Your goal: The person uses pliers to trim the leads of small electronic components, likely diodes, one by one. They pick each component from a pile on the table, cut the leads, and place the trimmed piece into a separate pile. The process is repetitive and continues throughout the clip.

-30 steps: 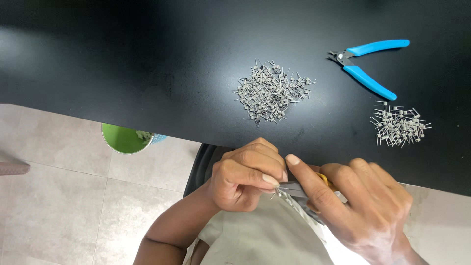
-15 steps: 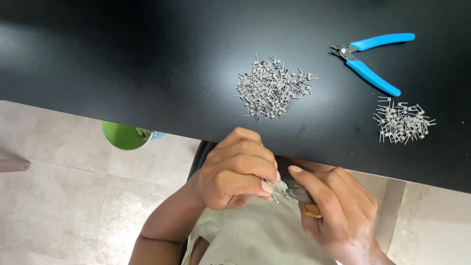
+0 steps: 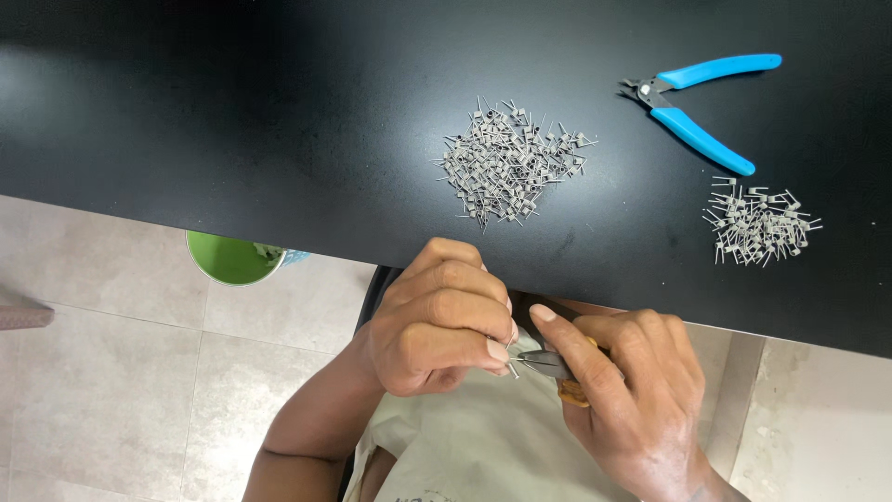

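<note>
The left hand (image 3: pixel 437 321) is pinching a tiny metal coil piece (image 3: pixel 512 369) at lap level below the black table (image 3: pixel 232 121) while the right hand (image 3: pixel 632 390) is closing small pliers (image 3: pixel 548 363) on its wire leg (light, stiff, easily bent, judged best gripped by the body).

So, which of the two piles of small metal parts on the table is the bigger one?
The bigger pile lies near the table's middle, above the left hand. The smaller pile sits farther right, just below the blue-handled cutters.
</note>
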